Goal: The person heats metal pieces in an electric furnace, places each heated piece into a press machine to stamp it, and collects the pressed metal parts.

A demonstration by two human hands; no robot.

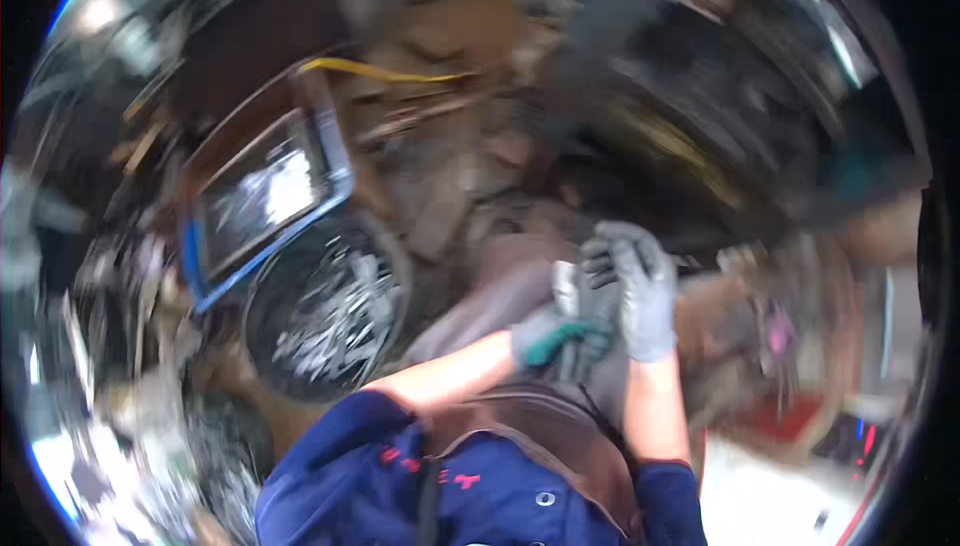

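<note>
Left hand (560,336) and right hand (645,291) hovering close together, grips too blurry for telling, metal bits (345,316) lying left in a tub (261,321).

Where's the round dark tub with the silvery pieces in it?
In the head view, the round dark tub is left of centre, on the person's left, just below the blue-edged frame and left of the gloved left hand.

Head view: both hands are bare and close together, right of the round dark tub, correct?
Not bare: the head view shows gloves on the left hand and right hand. They are close together, right of the round dark tub.
</note>
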